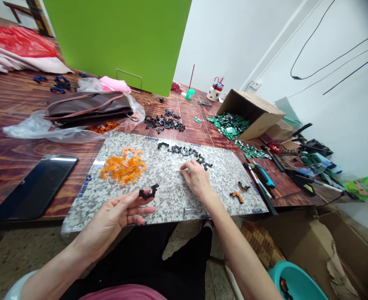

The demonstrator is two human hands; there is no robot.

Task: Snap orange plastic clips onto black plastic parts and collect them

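1. Left hand (119, 211): pinching one curved black part (148, 192) above the speckled mat (168, 204).
2. Right hand (196, 178): bunching its fingertips beside thin pale pins (173, 166); whether it is grasping one, cannot tell.
3. Handling, judged: keeping the black part steady and taking a single pin by its end is probably serving best.
4. Mat: lying on the table (88, 168), carrying orange parts (124, 167).
5. Room: green panel (118, 37) standing behind; cardboard box (261, 104) spilling circuit boards (232, 126).

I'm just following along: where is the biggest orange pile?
In the head view, the biggest orange pile lies on the left part of the speckled board, just beyond the left hand.
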